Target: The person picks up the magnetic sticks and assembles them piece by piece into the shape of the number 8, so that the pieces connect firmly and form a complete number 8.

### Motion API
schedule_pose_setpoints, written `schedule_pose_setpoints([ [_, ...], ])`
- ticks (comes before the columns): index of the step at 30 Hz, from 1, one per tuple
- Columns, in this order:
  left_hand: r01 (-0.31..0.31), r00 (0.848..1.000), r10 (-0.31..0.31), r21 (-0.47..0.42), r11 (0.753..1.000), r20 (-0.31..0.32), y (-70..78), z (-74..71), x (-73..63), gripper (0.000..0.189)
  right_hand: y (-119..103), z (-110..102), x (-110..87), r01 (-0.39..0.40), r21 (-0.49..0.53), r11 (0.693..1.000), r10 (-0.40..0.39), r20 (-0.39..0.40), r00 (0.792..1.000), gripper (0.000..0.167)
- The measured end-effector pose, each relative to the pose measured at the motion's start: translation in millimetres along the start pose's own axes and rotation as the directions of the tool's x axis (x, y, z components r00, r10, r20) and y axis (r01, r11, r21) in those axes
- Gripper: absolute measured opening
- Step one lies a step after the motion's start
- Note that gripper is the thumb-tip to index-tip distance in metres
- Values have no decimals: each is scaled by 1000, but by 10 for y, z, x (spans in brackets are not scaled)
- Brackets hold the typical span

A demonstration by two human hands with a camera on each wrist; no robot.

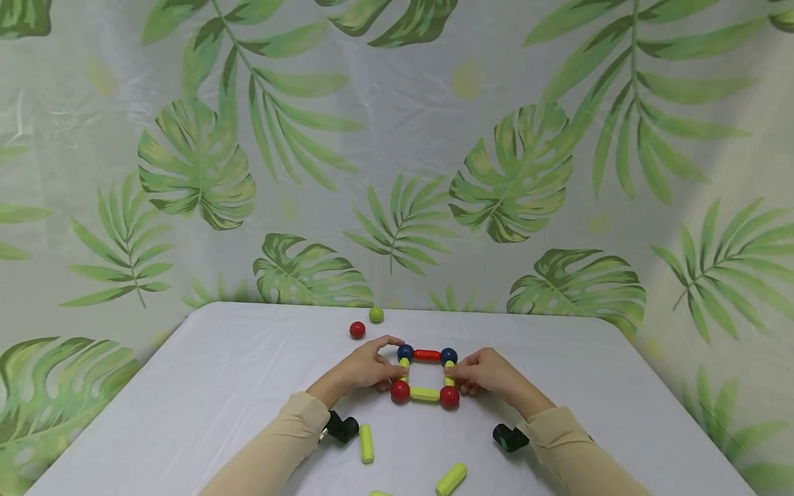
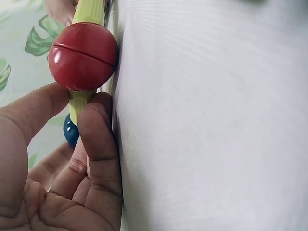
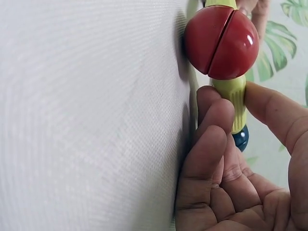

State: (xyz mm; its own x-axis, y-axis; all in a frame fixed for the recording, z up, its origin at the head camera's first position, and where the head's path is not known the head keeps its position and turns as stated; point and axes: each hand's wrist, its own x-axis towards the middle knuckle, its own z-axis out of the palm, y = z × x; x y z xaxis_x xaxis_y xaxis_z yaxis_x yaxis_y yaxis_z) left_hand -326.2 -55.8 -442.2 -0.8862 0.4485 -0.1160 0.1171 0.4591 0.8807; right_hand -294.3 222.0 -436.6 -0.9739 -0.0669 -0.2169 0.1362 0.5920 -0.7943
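A square of balls and rods lies on the table. Its back side is a red rod between two blue balls; its front side is a yellow-green rod between a left red ball and a right red ball. My left hand pinches the left yellow-green side rod between thumb and fingers, one finger reaching to the back left blue ball. On the other side, my right hand pinches the ribbed right yellow-green side rod, just behind the red ball.
A loose red ball and a green ball sit near the table's back edge. Loose yellow-green rods lie in front of the square, another rod toward the right. A leaf-print cloth hangs behind the white table.
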Motion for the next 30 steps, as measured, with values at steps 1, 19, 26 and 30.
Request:
schedule_pose_setpoints([
  [1, -1, 1000, 1, 0, 1000, 1, -1, -1, 0, 61, -3, -1, -2, 0, -1, 1000, 0, -1, 1000, 30],
  [19, 11, 1000, -11, -4, 1000, -20, 7, 30, 3, 61, -15, 8, 28, 9, -31, 999, -9, -3, 1000, 30],
  [26, 9, 999, -10, -7, 1000, -44, 28, 50, -6, 61, -27, -19, 29, 32, -47, 998, -31, 25, 999, 29],
  [30, 2, 998, -2, -8, 1000, -63, 39, 61, -2, 60, -40, -32, 41, 40, -60, 997, -39, 25, 999, 30],
])
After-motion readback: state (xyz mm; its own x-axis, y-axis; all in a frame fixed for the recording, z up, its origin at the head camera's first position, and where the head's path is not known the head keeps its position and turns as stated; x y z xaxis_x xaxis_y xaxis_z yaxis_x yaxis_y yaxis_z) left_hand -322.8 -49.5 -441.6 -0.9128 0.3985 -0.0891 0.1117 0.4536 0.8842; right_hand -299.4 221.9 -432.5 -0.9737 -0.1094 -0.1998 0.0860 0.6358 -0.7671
